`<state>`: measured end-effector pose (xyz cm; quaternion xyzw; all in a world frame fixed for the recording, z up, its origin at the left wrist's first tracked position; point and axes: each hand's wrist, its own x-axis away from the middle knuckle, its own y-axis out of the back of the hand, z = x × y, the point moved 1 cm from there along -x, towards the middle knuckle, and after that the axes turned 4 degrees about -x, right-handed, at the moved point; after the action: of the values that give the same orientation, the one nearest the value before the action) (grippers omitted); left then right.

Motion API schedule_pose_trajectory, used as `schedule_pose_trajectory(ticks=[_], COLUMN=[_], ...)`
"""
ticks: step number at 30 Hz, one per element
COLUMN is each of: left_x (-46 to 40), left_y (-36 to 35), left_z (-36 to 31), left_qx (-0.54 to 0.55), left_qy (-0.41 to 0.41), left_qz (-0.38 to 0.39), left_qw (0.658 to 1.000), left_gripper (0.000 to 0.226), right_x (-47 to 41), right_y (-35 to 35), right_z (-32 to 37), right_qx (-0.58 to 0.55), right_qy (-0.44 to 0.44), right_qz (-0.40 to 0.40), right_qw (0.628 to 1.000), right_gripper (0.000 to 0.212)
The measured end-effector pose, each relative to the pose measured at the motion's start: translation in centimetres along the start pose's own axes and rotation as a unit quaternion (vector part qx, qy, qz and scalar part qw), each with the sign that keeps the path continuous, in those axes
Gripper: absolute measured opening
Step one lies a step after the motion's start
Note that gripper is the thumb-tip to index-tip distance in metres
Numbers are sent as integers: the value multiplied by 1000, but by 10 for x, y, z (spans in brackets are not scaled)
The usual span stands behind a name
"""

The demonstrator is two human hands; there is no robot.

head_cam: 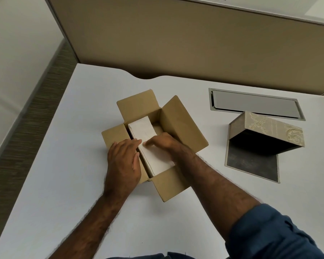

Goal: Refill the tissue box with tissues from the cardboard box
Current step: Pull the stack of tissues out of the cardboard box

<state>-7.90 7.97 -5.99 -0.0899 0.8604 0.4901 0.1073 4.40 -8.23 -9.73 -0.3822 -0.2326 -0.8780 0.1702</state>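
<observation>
An open brown cardboard box (183,126) sits in the middle of the white desk, its flaps folded outward. Inside lies a white stack of tissues (144,128), lengthwise. My left hand (123,161) rests on the box's left side with its fingertips touching the stack's left edge. My right hand (164,143) lies on top of the stack, with the thumb pressed on the top sheet and the fingers curled down over the stack's right edge. To the right stands the beige patterned tissue box (269,128), hinged open, its dark base panel (251,161) flat on the desk.
A grey cable hatch (254,103) is set into the desk behind the tissue box. A tan partition (176,43) runs along the desk's far edge. The desk's left edge drops to the floor.
</observation>
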Motion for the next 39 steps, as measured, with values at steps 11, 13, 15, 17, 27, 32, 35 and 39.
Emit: schedule_pose_trajectory(ticks=[11, 13, 15, 17, 27, 32, 35, 39], left_x=[-2, -3, -3, -2, -1, 0, 0, 2], left_y=[0, 0, 0, 0, -1, 2, 6, 12], left_z=[1, 1, 1, 1, 0, -3, -1, -4], left_qx=[-3, -5, -5, -6, 13, 34, 48, 79], left_qy=[4, 8, 12, 10, 9, 17, 26, 86], left_qz=[6, 4, 0, -2, -12, -17, -23, -10], left_qw=[1000, 1000, 1000, 1000, 1000, 999, 998, 993], left_gripper=[39, 39, 38, 37, 36, 40, 48, 58], right_x=[2, 3, 4, 4, 11, 20, 30, 51], right_y=[1, -1, -2, -2, 10, 14, 15, 22], right_z=[6, 4, 5, 4, 2, 7, 11, 20], right_qx=[-84, -73, -59, -52, -26, -130, -177, -229], right_qy=[-48, -47, -25, 7, 61, 88, 97, 101], right_qz=[44, 35, 32, 41, 58, 131, 160, 184], right_qw=[994, 996, 997, 998, 996, 979, 966, 950], right_gripper=[46, 66, 74, 48, 52, 65, 51, 44])
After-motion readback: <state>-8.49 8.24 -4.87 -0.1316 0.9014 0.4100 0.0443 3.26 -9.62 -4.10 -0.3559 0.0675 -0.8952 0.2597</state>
